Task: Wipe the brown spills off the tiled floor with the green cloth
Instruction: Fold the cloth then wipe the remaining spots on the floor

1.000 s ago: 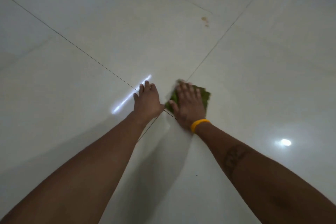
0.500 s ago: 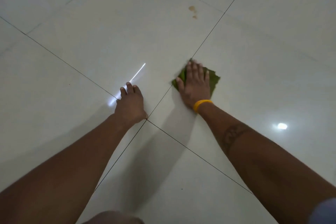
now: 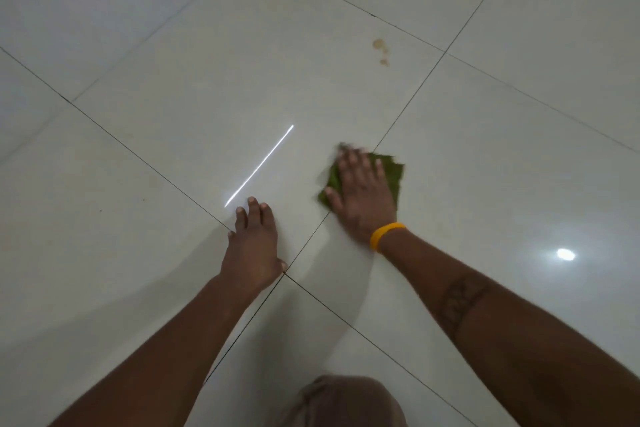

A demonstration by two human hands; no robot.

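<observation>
My right hand (image 3: 363, 194), with a yellow wristband, presses flat on the green cloth (image 3: 391, 173) on the white tiled floor (image 3: 173, 97). The cloth lies across a grout line, and only its far and left edges show around my fingers. A small group of brown spills (image 3: 380, 49) sits on the tile beyond the cloth, well apart from it. My left hand (image 3: 254, 246) rests palm down on the floor to the left of the cloth, fingers spread, holding nothing.
Dark grout lines cross the glossy tiles. A bright light streak (image 3: 259, 166) and a round light spot (image 3: 565, 254) reflect off the floor. A knee in tan fabric (image 3: 346, 402) shows at the bottom edge.
My right hand has slid the cloth forward along the grout line toward the brown spills. My left hand has stayed planted by the tile corner. A knee has come into view.
</observation>
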